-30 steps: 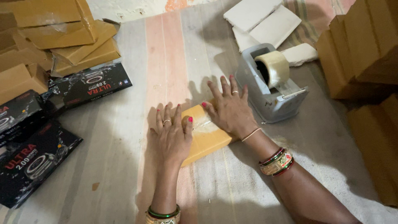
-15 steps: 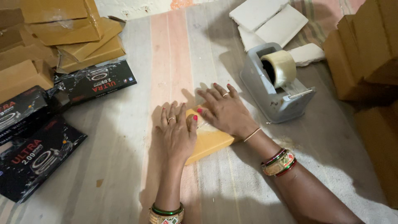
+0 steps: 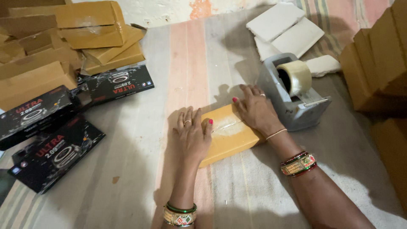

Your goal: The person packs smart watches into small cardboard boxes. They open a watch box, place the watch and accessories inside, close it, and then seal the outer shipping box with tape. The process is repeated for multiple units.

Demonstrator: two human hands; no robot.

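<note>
Both hands, left [image 3: 191,138] and right [image 3: 255,111], press flat, grip open, on the tan parcel [image 3: 229,135] beneath.

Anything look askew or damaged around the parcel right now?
Nothing looks damaged. The brown parcel lies flat but angled on the striped cloth, both hands pressing it: left hand, right hand. Its tape strip looks wrinkled. The black boxes at left lie scattered at odd angles.

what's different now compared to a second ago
The right hand has slid off the middle of the brown parcel to its far end, baring a taped seam. The left hand still presses flat on the near end. The parcel and tape dispenser keep their places on the cloth.
</note>
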